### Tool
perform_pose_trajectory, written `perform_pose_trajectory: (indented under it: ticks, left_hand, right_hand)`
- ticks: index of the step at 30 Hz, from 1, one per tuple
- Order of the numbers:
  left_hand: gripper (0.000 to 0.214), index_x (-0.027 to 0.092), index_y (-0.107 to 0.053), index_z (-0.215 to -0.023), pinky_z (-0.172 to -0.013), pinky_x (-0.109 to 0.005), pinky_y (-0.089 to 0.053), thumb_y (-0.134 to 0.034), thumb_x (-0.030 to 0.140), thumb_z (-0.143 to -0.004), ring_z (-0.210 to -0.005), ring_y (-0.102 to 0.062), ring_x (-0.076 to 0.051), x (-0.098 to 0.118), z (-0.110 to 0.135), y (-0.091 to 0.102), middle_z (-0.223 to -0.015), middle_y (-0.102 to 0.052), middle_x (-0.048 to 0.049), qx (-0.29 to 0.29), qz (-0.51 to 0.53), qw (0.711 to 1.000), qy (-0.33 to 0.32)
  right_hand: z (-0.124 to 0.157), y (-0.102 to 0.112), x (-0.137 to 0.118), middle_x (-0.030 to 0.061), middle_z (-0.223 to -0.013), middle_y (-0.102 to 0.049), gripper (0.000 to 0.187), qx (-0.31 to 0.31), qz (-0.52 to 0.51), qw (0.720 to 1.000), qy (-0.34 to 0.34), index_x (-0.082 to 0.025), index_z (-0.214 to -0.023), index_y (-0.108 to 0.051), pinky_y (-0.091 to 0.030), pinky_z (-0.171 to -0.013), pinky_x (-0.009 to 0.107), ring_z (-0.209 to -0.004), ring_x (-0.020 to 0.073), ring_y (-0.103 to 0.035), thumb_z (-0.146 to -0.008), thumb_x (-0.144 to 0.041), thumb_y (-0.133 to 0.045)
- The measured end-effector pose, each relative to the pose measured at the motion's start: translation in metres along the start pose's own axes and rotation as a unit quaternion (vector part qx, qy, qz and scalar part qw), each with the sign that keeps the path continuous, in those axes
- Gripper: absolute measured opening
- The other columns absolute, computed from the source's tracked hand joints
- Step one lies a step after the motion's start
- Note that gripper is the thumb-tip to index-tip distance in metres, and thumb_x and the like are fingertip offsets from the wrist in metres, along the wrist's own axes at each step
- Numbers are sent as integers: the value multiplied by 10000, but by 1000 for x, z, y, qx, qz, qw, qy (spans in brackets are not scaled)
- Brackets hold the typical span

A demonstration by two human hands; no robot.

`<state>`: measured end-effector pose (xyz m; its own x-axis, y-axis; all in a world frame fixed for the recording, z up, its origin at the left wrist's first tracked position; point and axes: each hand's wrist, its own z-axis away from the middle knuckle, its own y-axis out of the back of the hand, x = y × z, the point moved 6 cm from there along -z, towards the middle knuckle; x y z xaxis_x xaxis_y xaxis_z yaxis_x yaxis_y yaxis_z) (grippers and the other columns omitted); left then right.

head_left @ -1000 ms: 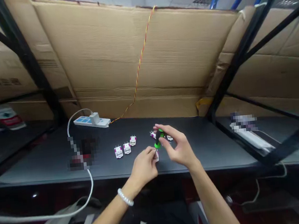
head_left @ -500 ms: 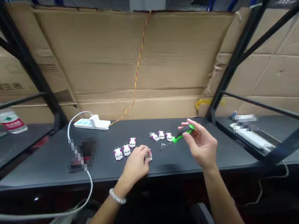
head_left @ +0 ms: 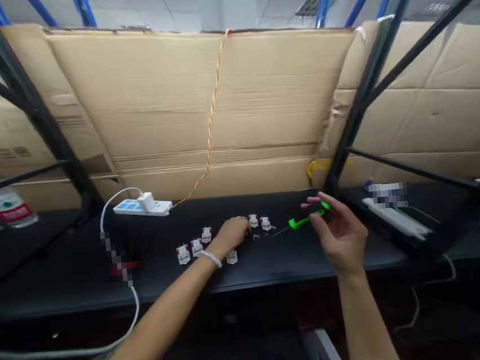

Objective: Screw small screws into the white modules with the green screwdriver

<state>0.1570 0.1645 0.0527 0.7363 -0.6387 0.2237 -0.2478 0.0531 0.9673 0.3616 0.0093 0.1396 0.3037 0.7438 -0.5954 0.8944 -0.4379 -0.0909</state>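
Left hand (head_left: 230,233): reaches forward over the bench, fingers curled down and hidden behind the knuckles; whether they grip anything cannot be told. A beaded bracelet (head_left: 211,258) circles the wrist.

Right hand (head_left: 342,233): raised at the right of the bench, thumb and fingers closed around the handle of a green-and-black screwdriver (head_left: 307,220).

Tool position: screwdriver nearly level, its thin shaft pointing left toward the modules, tip near them but not touching.

Small white modules (head_left: 231,256): six in view, pink-edged with metal pins. Three form a slanting row left of the left hand, one lies just in front of it, and two lie just beyond its fingertips.

Tiny metal parts (head_left: 256,236): loose on the bench, just in front of the far pair.

Progress: no module is in a hand and the tiny parts remain loose; whether any module has been worked on cannot be told from this view.

Bench: a black-topped workbench (head_left: 315,257) carries a white power strip (head_left: 141,208) with a plugged-in charger (head_left: 146,201).

Background: a cardboard sheet (head_left: 165,113) crossed by a twisted red-and-yellow wire (head_left: 215,111), black rack uprights (head_left: 31,104), and a red-capped plastic bottle (head_left: 2,205) at left.
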Motion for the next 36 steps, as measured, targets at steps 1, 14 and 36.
perform_pose_trajectory:
  ticks: [1,14,36]
  left_hand:
    - [285,191,-835,-958,-949,-324,-568,-626,23,-864,-1028,-754,-260,0,-1,-3,-1068,-800,-117,-2,-4,1000,3]
    - [260,188,-804,-896,-911,-304,-545,-592,40,-872,-980,-752,-246,-13,-1,-11,-994,-797,-112,-6,-17,999,35]
    - [189,177,-698,-779,-623,-273,-422,-610,13,-742,-653,-630,-199,-18,29,16,-700,-681,-40,-8,25,998,58]
  right_hand:
    - [0,1,0,93,-1171,-780,412,1,2,1000,1,-256,-1333,-725,-690,-935,433,-984,242,-812,-927,-235,-790]
    - [0,0,5,97,-1172,-771,383,-24,12,1000,-5,-250,-1310,-724,-685,-934,440,-996,250,-803,-932,-256,-784]
    - [1,-6,4,87,-1182,-756,373,-51,12,999,-2,-255,-1313,-723,-678,-953,436,-1009,240,-796,-943,-249,-769]
